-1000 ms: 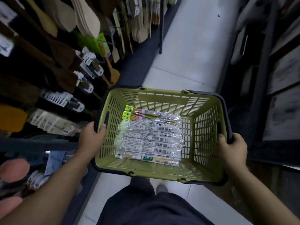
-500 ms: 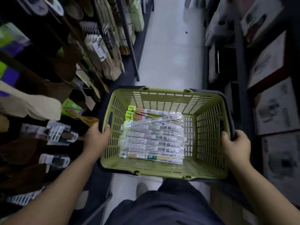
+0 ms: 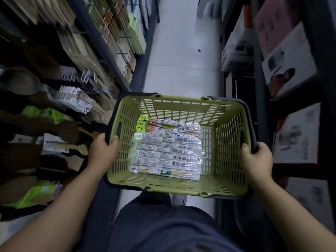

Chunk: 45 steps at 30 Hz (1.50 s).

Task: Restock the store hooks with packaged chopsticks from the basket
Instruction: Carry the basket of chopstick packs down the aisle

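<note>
The basket (image 3: 181, 187) has been carried further down the aisle, its side rims gripped by curled fingers of the left hand (image 3: 101, 153) and right hand (image 3: 256, 159), chopstick packs (image 3: 169, 151) still piled inside, so nothing's been hung on the left rack (image 3: 116, 33) yet.

No text can be read with certainty. White labels (image 3: 179, 151) with barcodes are seen on the packaged chopsticks (image 3: 163, 144) in the basket (image 3: 181, 104), but their print is too small. A green mark (image 3: 164, 172) on the nearest pack (image 3: 183, 174) is blurred.
</note>
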Each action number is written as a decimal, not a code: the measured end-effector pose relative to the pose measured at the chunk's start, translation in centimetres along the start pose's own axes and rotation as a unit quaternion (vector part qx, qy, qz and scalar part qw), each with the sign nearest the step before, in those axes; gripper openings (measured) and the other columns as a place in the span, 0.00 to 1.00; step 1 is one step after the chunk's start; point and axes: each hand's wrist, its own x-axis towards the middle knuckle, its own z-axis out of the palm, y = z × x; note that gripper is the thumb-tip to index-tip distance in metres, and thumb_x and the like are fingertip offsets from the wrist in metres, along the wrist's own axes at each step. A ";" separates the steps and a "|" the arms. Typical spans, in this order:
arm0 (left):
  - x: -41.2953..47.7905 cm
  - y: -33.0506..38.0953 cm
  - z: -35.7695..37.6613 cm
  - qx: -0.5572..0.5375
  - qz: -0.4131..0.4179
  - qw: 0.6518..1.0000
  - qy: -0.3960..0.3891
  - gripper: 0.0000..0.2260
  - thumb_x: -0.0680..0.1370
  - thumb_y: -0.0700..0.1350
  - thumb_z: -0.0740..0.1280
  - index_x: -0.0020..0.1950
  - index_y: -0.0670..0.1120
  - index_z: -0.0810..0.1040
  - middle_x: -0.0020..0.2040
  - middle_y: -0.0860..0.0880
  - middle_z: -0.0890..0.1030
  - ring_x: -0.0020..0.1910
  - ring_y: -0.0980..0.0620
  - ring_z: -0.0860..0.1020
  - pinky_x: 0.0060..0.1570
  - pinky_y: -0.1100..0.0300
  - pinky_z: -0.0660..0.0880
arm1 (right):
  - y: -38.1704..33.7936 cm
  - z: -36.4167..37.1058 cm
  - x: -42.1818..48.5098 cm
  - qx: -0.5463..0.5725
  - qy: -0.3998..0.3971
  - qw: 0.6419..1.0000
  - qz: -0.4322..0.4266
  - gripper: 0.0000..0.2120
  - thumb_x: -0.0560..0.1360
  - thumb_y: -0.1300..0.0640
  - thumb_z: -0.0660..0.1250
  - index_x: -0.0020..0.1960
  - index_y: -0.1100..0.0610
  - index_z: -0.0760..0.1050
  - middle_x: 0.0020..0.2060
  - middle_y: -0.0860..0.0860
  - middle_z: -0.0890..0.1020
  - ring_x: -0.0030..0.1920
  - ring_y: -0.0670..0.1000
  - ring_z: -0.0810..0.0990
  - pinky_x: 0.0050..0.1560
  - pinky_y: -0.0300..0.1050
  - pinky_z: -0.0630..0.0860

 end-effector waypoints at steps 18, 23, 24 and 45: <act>32.5 24.6 3.1 0.003 0.020 0.999 -0.025 0.11 0.82 0.49 0.65 0.51 0.43 0.79 0.46 0.39 0.84 0.47 0.37 0.82 0.51 0.41 0.80 | -22.1 10.6 28.2 -0.011 0.054 0.998 0.012 0.07 0.80 0.53 0.66 0.47 0.53 0.69 0.36 0.42 0.74 0.35 0.40 0.71 0.33 0.38 0.64; 40.4 31.5 5.1 0.020 0.015 1.000 -0.012 0.12 0.82 0.51 0.65 0.51 0.42 0.79 0.46 0.38 0.83 0.46 0.36 0.82 0.51 0.40 0.81 | -27.1 13.4 37.9 -0.005 0.031 0.999 0.015 0.07 0.80 0.53 0.66 0.49 0.56 0.73 0.37 0.47 0.77 0.35 0.46 0.74 0.32 0.41 0.64; 41.9 33.0 5.5 0.022 0.013 1.000 -0.008 0.13 0.82 0.51 0.65 0.50 0.42 0.79 0.45 0.38 0.83 0.46 0.37 0.82 0.50 0.41 0.81 | -28.2 13.8 39.9 -0.003 0.024 1.000 0.013 0.07 0.80 0.53 0.66 0.49 0.57 0.74 0.37 0.48 0.77 0.35 0.47 0.75 0.31 0.40 0.64; 76.7 60.5 10.1 0.019 0.015 1.000 -0.011 0.11 0.82 0.49 0.65 0.44 0.44 0.76 0.38 0.41 0.81 0.38 0.39 0.79 0.35 0.52 0.70 | -54.5 23.4 76.0 -0.020 0.028 0.999 -0.011 0.08 0.79 0.53 0.67 0.49 0.59 0.76 0.41 0.54 0.80 0.42 0.58 0.78 0.43 0.47 0.70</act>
